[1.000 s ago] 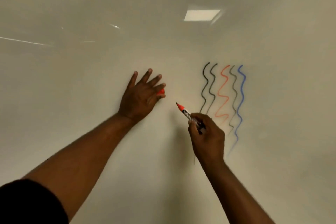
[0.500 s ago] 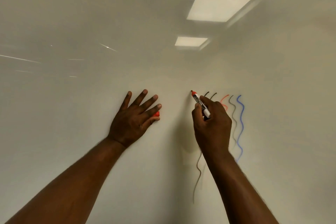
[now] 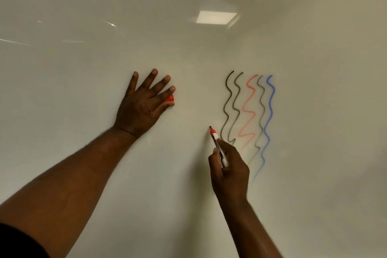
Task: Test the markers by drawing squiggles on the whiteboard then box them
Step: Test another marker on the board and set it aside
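Observation:
A white whiteboard (image 3: pixel 83 90) fills the view. Several vertical squiggles (image 3: pixel 249 111) are drawn on it: black ones, a red one and a blue one at the right. My right hand (image 3: pixel 229 172) grips an uncapped red marker (image 3: pixel 217 144), its tip pointing up-left just left of the lowest part of the black squiggles. My left hand (image 3: pixel 144 104) rests flat on the board with fingers spread, and the marker's red cap (image 3: pixel 170 98) is pinched between thumb and index finger.
Two ceiling lights (image 3: pixel 215 17) reflect in the glossy board at the upper right. A few bright streaks glint at the upper left. Nothing else is in view besides my forearms and a dark sleeve at the bottom left.
My right hand with the marker rose to the top of the squiggles half a second ago and has now dropped to their lower left. The left hand stayed pressed on the board.

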Available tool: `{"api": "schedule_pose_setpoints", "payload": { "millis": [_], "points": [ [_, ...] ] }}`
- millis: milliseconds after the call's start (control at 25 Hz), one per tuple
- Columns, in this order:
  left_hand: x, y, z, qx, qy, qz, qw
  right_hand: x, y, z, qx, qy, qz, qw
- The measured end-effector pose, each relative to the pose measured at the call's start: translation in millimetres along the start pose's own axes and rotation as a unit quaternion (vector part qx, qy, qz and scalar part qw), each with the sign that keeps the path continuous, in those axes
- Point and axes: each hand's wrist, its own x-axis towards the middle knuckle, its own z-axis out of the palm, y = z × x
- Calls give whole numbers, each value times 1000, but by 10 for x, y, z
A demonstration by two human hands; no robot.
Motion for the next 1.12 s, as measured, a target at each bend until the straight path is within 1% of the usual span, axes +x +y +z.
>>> {"api": "schedule_pose_setpoints", "payload": {
  "millis": [120,280,360,480,520,600,800,960,1120],
  "points": [
    [-22,25,-5,-13,-12,-9,1000,-360,128,-18,-7,-37,9,999],
    [-165,159,3,-38,-11,-42,998,-836,298,-106,-8,-47,62,997],
    [-249,236,1,-47,-17,-51,997,-1102,357,-123,-26,-92,72,993],
    [-379,321,-59,-75,-39,-61,995,-1515,373,-169,-80,-190,122,971],
    [-430,341,-80,-90,-48,-65,993,-1608,368,-210,-92,-207,151,962],
    [-566,396,-117,-111,-65,-73,989,-1717,357,-325,-79,-215,200,953],
    [-1086,712,-214,-134,-131,-102,977,-1814,326,-633,-14,-216,210,953],
    [-1651,1192,-327,-153,-183,-108,965,-1912,315,-825,15,-230,199,952],
    [-2215,1776,-488,-219,-245,-188,926,-2043,359,-946,20,-241,184,953]
  ]
}}
